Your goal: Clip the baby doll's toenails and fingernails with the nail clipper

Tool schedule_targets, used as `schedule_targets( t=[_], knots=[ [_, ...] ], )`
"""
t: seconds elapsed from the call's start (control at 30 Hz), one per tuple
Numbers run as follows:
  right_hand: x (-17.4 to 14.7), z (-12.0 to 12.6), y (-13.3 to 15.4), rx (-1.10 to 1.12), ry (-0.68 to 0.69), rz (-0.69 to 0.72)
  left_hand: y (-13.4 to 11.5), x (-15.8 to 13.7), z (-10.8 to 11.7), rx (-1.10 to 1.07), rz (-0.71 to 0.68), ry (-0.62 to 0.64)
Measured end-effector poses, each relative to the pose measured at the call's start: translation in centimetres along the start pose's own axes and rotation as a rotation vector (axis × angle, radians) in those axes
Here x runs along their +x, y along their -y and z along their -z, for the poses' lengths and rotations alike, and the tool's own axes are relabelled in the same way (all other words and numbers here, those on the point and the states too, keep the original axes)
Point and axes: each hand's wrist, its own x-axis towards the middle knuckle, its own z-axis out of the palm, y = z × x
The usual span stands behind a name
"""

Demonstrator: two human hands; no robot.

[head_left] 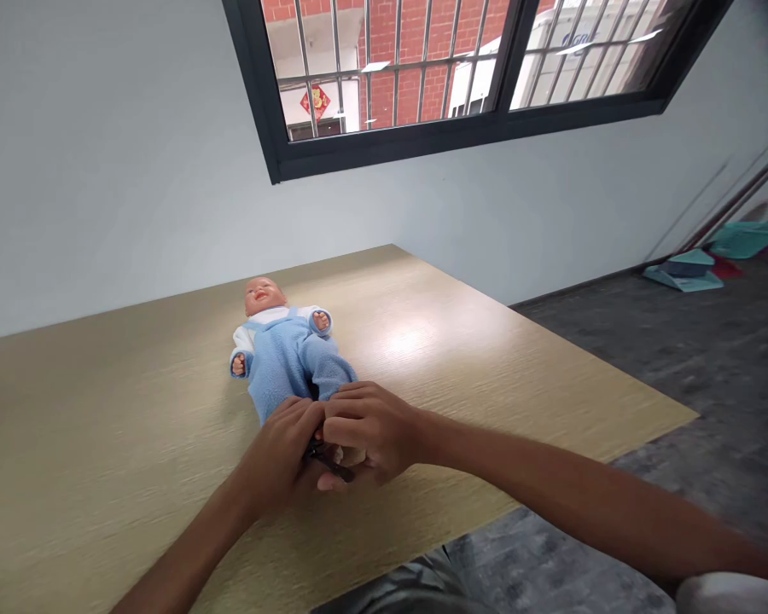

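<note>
Head view: doll (pixel 278 354) flat on its back on pale wooden table (pixel 134 443), face up. Head points toward wall (pixel 134 170), legs toward person, long axis leaning slightly left at far end. Fuzzy blue overalls (pixel 272 371), white sleeves (pixel 242 338), arms spread. And both hands right there at leg ends: left hand (pixel 288 439) bunched, right hand (pixel 375 426) curled, dark strip (pixel 334 466) between; cannot tell what either clamps. Barred window (pixel 390 143) above.

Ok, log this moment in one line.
doll: face-up on table | left hand: at lower legs | right hand: at lower legs | dark item: between hands, unclear
</note>
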Motion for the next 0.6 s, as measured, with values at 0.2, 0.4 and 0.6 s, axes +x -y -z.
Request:
schedule_targets(
  t=[0.2, 0.4, 0.6],
  knots=[
    [-0.05, 0.03, 0.02, -0.009, 0.014, -0.002, 0.11, 0.11, -0.06, 0.012, -0.006, -0.009],
    [-0.02, -0.02, 0.03, -0.005, 0.024, -0.002, 0.13, -0.03, -0.16, 0.003, -0.018, -0.011],
    [-0.06, 0.07, 0.01, -0.010, 0.037, -0.002, 0.10, -0.06, -0.11, -0.015, 0.000, -0.009]
  ],
)
